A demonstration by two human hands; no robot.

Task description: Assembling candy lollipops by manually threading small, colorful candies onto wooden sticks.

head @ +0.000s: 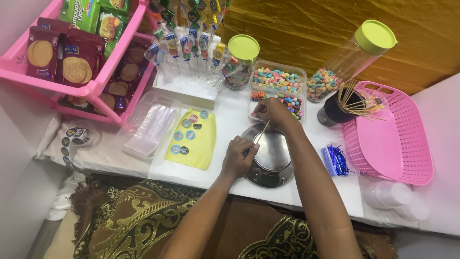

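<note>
Thin wooden skewer (pixel 264 128) runs slantwise between the two hands, above the round steel kitchen scale (pixel 271 156) on the white desk (pixel 230 120). The right hand (pixel 271 111) pinches the skewer's upper end with fingertips drawn together, just in front of the clear plastic tray of coloured candies (pixel 278 86). The left hand (pixel 238 156) is curled closed at the skewer's lower end, resting against the scale's near-left rim; its fingers hide the tip, so whether it grips the stick or something small on it is hard to make out. Left of that hand lies a yellow sheet of round stickers (pixel 194 139). Right of the right hand stands a dark cup of more skewers (pixel 341 106), beside a pink plastic basket (pixel 390 144).
</note>
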